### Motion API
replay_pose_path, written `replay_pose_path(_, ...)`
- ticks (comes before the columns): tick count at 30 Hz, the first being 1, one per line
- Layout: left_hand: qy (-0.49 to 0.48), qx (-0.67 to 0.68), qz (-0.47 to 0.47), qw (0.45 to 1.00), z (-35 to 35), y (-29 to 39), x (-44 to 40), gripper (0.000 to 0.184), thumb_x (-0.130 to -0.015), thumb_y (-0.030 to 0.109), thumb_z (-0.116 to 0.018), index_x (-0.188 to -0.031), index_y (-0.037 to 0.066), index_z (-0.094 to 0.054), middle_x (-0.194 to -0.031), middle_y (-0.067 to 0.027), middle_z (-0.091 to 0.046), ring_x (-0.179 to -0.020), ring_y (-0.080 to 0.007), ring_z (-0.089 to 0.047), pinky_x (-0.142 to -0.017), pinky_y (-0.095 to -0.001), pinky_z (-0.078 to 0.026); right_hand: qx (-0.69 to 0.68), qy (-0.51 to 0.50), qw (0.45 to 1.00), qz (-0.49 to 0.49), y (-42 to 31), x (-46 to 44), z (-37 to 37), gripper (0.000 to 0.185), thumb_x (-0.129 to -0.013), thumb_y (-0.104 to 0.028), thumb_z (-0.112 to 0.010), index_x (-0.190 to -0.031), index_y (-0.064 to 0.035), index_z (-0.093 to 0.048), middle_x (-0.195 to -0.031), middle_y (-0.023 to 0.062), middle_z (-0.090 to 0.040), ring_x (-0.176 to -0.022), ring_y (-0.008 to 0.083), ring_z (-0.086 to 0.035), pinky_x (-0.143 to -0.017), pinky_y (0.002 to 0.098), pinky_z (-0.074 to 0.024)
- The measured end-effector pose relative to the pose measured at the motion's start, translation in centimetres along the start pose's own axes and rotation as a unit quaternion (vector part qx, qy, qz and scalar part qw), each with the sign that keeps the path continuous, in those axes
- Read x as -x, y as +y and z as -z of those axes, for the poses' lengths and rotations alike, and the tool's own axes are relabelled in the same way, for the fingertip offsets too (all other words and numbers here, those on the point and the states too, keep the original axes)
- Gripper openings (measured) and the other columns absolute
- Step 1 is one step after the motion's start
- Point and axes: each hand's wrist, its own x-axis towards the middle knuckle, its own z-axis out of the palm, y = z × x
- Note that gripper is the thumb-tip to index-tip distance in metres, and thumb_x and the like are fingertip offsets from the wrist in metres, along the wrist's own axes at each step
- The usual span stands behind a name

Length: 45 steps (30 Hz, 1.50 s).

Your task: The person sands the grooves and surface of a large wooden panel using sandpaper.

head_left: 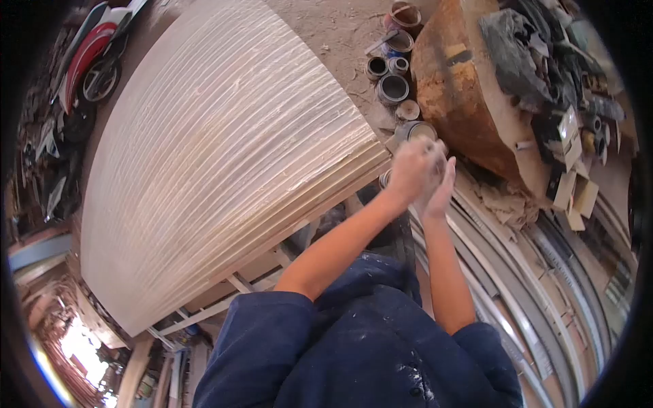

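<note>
My hands are close together, touching or almost touching, just past the right corner of a large ridged, whitish panel (224, 136). My left hand (406, 171) has its fingers curled in, and motion blurs them. Whitish dust or paste coats both hands. Beside it, my right hand (439, 192) is turned palm inward, with at least one finger stretched up. Something greyish shows between the two hands, but blur hides what it is. Right behind the hands stands an open can (420, 131) with pale contents, partly covered by them.
Several open cans, including a dark-filled one (393, 88), line the floor behind the panel. A brown curved block (449, 88) stands at right, near black plastic (520, 61) and cardboard boxes (578, 187). Long metal profiles (503, 292) lie at my right. A red-and-white motorcycle (92, 54) is far left.
</note>
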Motion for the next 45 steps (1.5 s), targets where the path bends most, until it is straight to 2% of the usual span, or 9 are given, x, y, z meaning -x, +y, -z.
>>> replay_pose_path(2,-0.010,0.011,-0.013,1.000,-0.5,1.0,1.4,0.037,-0.090,0.019,-0.064,-0.125,0.008,-0.065,-0.109,-0.0129,-0.066,-0.100,-0.0330,-0.064,-0.085,-0.0440,-0.051,0.079,0.010,0.997,-0.005,-2.1,0.9,0.9,0.049,-0.108,-0.041,-0.042,-0.147,-0.0101,-0.048,-0.142,0.0094,-0.056,-0.134,0.0232,-0.051,-0.112,0.0361,-0.0403)
replay_pose_path(5,-0.131,0.146,0.019,0.980,1.1,2.0,2.2,0.053,-0.094,0.029,-0.062,-0.137,-0.001,-0.054,-0.130,-0.0198,-0.062,-0.122,-0.0370,-0.058,-0.104,-0.0469,-0.046,0.108,0.086,0.990,-0.019,-4.3,0.4,2.9,0.043,-0.108,-0.040,-0.043,-0.133,-0.0071,-0.055,-0.120,0.0086,-0.065,-0.108,0.0240,-0.063,-0.096,0.0387,-0.0505)
replay_pose_path(8,-0.041,-0.129,0.025,0.990,4.6,-0.8,3.2,0.066,-0.096,0.035,-0.058,-0.144,-0.008,-0.044,-0.147,-0.0249,-0.050,-0.139,-0.0393,-0.045,-0.118,-0.0478,-0.033,0.025,0.134,0.990,-0.040,-3.0,-1.9,3.4,0.033,-0.106,-0.036,-0.047,-0.122,-0.0097,-0.060,-0.092,0.0032,-0.060,-0.074,0.0155,-0.056,-0.070,0.0332,-0.0513)
replay_pose_path(10,-0.068,-0.235,0.115,0.963,4.7,-2.9,4.3,0.068,-0.098,0.037,-0.056,-0.146,-0.009,-0.041,-0.154,-0.0268,-0.042,-0.147,-0.0395,-0.034,-0.124,-0.0473,-0.023,0.048,0.100,0.992,-0.067,-2.8,-2.3,3.6,0.034,-0.107,-0.036,-0.046,-0.123,-0.0096,-0.059,-0.093,0.0042,-0.061,-0.075,0.0162,-0.057,-0.071,0.0330,-0.0513)
replay_pose_path(20,-0.055,-0.326,0.191,0.924,11.5,-3.8,14.6,0.061,-0.097,0.028,-0.056,-0.147,-0.006,-0.044,-0.154,-0.0245,-0.042,-0.144,-0.0371,-0.040,-0.121,-0.0493,-0.029,0.188,0.072,0.953,-0.225,-4.6,-4.8,10.4,0.037,-0.108,-0.040,-0.044,-0.123,-0.0105,-0.060,-0.092,0.0030,-0.063,-0.077,0.0154,-0.058,-0.069,0.0310,-0.0497)
replay_pose_path(25,0.026,-0.190,0.175,0.966,2.1,-2.2,4.6,0.066,-0.092,0.026,-0.063,-0.146,-0.007,-0.043,-0.153,-0.0266,-0.043,-0.143,-0.0398,-0.041,-0.121,-0.0499,-0.030,0.207,0.054,0.950,-0.229,-7.9,-9.1,13.9,0.043,-0.106,-0.042,-0.045,-0.130,-0.0084,-0.060,-0.102,0.0068,-0.062,-0.088,0.0201,-0.058,-0.081,0.0374,-0.0505)
replay_pose_path(31,0.033,-0.160,0.112,0.980,-1.3,1.4,-1.2,0.067,-0.090,0.026,-0.064,-0.145,-0.007,-0.044,-0.153,-0.0266,-0.042,-0.145,-0.0388,-0.038,-0.122,-0.0494,-0.027,0.212,0.044,0.953,-0.214,-10.5,-11.9,11.5,0.045,-0.104,-0.047,-0.048,-0.127,-0.0096,-0.060,-0.100,0.0066,-0.063,-0.084,0.0205,-0.059,-0.077,0.0377,-0.0509)
replay_pose_path(41,0.067,-0.406,0.357,0.839,10.7,-2.7,15.8,0.060,-0.100,0.033,-0.054,-0.148,-0.003,-0.045,-0.157,-0.0244,-0.039,-0.149,-0.0379,-0.032,-0.122,-0.0546,-0.021,0.213,-0.034,0.941,-0.263,-8.3,-11.4,6.7,0.043,-0.099,-0.045,-0.059,-0.123,-0.0092,-0.057,-0.098,0.0046,-0.060,-0.082,0.0186,-0.058,-0.074,0.0348,-0.0494)
replay_pose_path(45,0.056,-0.274,0.255,0.926,5.6,-0.6,9.1,0.059,-0.099,0.033,-0.055,-0.146,-0.002,-0.048,-0.154,-0.0224,-0.043,-0.147,-0.0373,-0.035,-0.123,-0.0547,-0.020,0.259,-0.083,0.921,-0.278,-6.8,-10.7,4.2,0.037,-0.098,-0.038,-0.061,-0.124,-0.0116,-0.058,-0.101,0.0045,-0.059,-0.081,0.0177,-0.057,-0.072,0.0341,-0.0485)
